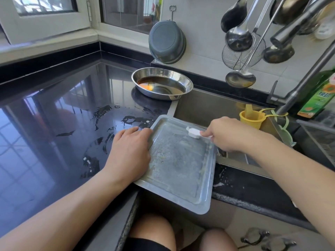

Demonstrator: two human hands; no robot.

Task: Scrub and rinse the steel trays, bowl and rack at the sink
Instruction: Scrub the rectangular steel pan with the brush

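the tray (178,165) lies tilted over the counter edge beside the sink, long axis running away from the person; left hand (131,151) presses its left rim with flat fingers, right hand (228,134) pinches a white brush (194,132) at the far right corner, so strokes go toward the body

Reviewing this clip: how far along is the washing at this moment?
Early, by the look of it. Nothing visibly finished. In hand: the left hand presses on the rim of the steel tray, which lies over the counter edge with scum still on it, while the right hand grips a white brush at its far side. Left: the steel bowl on the counter still holds brown liquid. No rack or second tray shows.
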